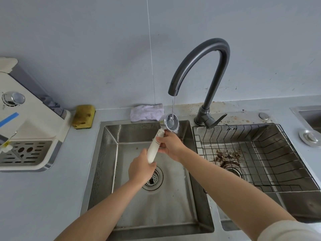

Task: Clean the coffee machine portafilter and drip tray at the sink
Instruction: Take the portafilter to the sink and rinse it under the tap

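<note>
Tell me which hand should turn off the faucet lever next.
Right, probably. The right hand is nearer the faucet lever on that side, while the left hand grips the portafilter by its handle end and could hold it alone.

Over the sink [106, 153], the left hand [141, 168] grips the end of the portafilter [160, 133] handle. The right hand [171, 146] holds it near the metal head, which catches 1 thin stream from the faucet [205, 65].
</note>
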`<state>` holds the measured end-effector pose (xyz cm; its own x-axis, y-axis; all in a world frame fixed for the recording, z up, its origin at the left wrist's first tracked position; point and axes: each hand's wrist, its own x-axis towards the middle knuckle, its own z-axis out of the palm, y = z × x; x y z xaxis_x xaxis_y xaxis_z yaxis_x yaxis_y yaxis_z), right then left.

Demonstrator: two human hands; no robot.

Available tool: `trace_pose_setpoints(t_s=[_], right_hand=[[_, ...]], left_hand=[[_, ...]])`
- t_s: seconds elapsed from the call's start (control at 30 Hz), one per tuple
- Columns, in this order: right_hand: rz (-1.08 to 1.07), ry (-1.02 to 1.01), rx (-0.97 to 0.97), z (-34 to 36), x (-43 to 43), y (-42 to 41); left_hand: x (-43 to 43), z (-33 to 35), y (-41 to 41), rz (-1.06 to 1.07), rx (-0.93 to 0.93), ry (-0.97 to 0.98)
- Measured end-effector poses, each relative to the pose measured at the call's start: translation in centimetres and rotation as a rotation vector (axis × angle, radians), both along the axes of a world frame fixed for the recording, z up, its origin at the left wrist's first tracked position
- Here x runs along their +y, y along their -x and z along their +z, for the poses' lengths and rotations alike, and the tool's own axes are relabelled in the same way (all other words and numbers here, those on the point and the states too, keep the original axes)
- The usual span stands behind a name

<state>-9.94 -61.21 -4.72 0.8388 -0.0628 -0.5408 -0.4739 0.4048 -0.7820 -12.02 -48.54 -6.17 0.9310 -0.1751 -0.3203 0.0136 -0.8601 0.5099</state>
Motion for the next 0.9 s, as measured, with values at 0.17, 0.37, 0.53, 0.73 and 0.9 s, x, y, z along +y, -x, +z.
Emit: trace_pose_setpoints(t_s=[0.17, 0.37, 0.53, 0.73, 0.9], right_hand=[[-0.001, -0.068, 0.0, 0.2, 0.1, 0.3], [-0.012, 0.007, 0.02, 0.2, 0.0, 0.7], [-0.024, 0.079, 0.05, 0.1, -0.1, 1.4], [-0.03, 0.093, 0.027, 0.4, -0.7, 2.1], [-0.024, 0.036, 0.007, 1.1, -1.4, 2.2]], left_hand=[[0.3, 0.1, 0.4, -0.033, -0.071, -0.075], [0.2, 0.3, 0.6, -0.015, 0.021, 0.029], [0.0, 0.9, 1.1, 0.075, 0.268, 0.339], [0.1, 2.4, 1.5, 0.137, 0.62, 0.8], [0.3, 2.3, 1.5, 0.178, 0.787, 0.935]])
